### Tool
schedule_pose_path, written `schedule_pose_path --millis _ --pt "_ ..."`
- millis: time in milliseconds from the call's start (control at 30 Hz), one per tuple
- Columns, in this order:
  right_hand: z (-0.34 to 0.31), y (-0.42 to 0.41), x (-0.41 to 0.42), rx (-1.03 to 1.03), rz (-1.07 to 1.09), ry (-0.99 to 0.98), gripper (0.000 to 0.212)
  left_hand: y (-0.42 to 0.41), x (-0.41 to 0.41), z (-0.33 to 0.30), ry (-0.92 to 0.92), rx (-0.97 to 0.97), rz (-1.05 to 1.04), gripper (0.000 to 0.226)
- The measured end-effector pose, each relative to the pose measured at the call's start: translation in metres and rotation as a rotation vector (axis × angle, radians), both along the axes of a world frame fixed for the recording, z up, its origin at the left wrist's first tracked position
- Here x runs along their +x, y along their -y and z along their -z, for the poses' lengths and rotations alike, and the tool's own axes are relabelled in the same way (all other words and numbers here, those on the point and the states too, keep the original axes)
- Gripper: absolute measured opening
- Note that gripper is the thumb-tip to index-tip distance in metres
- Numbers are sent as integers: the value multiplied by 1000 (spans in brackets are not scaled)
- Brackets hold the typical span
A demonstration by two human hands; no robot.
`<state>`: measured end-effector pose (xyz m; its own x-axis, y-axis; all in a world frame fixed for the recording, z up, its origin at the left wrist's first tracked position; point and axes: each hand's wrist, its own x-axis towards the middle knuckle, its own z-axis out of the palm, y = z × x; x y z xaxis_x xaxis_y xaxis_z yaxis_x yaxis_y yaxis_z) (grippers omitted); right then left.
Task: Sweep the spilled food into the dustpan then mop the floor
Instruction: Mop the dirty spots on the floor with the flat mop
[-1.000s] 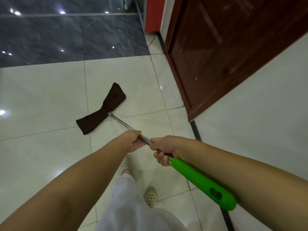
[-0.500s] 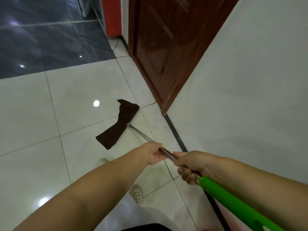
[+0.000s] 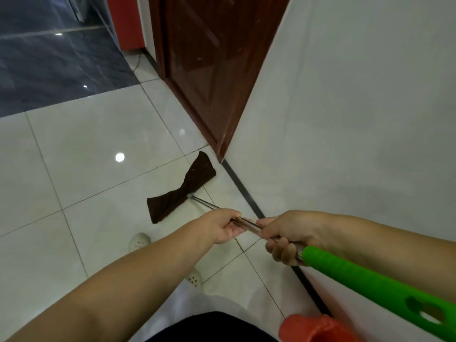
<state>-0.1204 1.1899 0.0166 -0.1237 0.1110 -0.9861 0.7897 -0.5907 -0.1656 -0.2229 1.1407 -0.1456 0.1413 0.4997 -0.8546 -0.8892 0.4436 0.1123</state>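
Note:
A mop with a dark brown cloth head (image 3: 181,187) lies flat on the white floor tiles, close to the corner of the door frame. Its thin metal pole (image 3: 204,203) runs back toward me and ends in a bright green grip (image 3: 365,281). My left hand (image 3: 223,228) is closed around the metal pole. My right hand (image 3: 287,234) grips the pole just behind it, where the green grip begins. No spilled food or dustpan shows in the view.
A dark red wooden door (image 3: 209,70) and a white wall (image 3: 357,119) with a black skirting strip (image 3: 243,191) stand on the right. An orange-red object (image 3: 313,328) sits at the bottom right. Dark grey tiles (image 3: 49,65) lie far left. My white shoes (image 3: 139,240) stand below the mop head.
The mop head has slid right and nearer to me, toward the wall and door corner. My view has turned right, and the orange-red object has come into sight.

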Motion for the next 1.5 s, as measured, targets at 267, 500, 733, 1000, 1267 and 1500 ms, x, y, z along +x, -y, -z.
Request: schedule_pose_path --millis 267,500,733,1000,1267,1500 --pt "8 20 -16 -20 -207 -10 38 45 -15 6 -40 -57 -105 9" --pt "29 37 -76 -42 -399 -47 38 82 -68 8 -86 -86 -280 10" --pt "53 77 -173 -29 -533 -97 31 130 -153 17 -176 -131 -462 14" --pt "70 134 -304 61 -674 -117 53 189 -271 39 -174 -157 -661 15" --pt "85 163 -442 65 -756 -115 55 224 -402 40 -234 -172 -675 17" --pt "99 197 -543 -1 -744 -130 50 255 -496 39 -228 -251 -816 24"
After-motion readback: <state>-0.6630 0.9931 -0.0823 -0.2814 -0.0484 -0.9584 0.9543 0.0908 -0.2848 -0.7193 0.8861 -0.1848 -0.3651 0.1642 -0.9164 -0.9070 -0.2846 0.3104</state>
